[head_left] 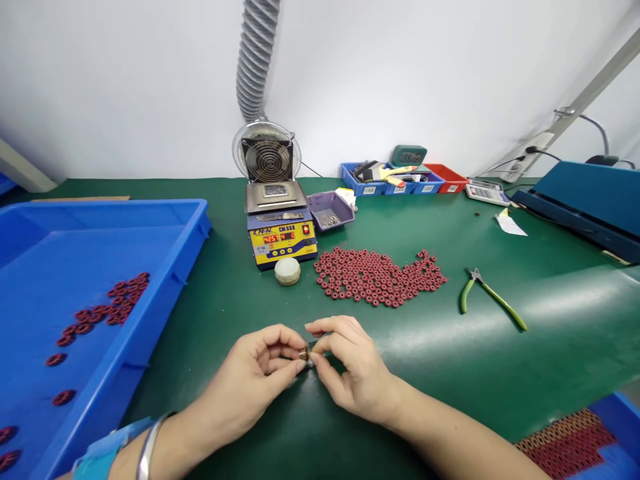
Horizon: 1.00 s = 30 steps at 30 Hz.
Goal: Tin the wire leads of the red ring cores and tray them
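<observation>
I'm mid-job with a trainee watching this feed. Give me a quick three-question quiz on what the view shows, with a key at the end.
1. Multiple choice: which tool lies to the right of the pile of small red parts?
A) a hammer
B) green-handled pliers
C) a tape measure

2. True or false: the left hand and the right hand meet at a small coppery piece.

3. Short answer: what stands on the table just in front of the yellow-and-blue unit?

Key:
1. B
2. True
3. A small round pale container
</observation>
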Tool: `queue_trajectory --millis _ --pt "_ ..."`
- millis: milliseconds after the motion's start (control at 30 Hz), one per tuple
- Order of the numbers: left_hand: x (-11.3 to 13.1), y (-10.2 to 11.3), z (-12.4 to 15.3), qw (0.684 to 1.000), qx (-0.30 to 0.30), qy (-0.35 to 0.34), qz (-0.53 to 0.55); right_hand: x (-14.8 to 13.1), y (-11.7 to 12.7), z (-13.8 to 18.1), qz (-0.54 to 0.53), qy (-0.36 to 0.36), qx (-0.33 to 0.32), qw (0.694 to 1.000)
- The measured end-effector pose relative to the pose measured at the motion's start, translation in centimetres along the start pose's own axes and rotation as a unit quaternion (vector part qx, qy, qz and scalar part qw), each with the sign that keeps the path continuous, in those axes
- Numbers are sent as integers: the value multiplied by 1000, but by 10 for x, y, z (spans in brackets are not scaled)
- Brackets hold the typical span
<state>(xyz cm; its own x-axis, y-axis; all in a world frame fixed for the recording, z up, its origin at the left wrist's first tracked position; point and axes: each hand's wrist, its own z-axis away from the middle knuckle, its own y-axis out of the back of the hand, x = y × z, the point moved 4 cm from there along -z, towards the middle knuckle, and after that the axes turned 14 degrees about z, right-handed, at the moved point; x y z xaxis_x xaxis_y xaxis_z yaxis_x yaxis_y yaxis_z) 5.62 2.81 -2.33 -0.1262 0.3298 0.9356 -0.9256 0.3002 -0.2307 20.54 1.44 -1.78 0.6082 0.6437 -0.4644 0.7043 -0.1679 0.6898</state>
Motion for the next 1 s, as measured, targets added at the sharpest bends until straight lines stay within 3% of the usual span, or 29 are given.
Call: queue_trajectory --millis 233,367,467,633,1000 --pt "-1 0 -1 1000 -1 0 -8 -1 6 -2 -24 -4 30 999" --pt "-2 3 -1 1000 3 14 4 8 10 -4 -142 -93 31 985" --pt "-2 3 -1 1000 0 28 9 18 5 -5 -224 -159 3 962" --pt "0 0 -2 998 -3 49 28 21 -9 -4 -292 -194 -59 935" --pt "-5 -3 -2 997 -23 62 42 21 -16 -1 -294 -235 -63 924"
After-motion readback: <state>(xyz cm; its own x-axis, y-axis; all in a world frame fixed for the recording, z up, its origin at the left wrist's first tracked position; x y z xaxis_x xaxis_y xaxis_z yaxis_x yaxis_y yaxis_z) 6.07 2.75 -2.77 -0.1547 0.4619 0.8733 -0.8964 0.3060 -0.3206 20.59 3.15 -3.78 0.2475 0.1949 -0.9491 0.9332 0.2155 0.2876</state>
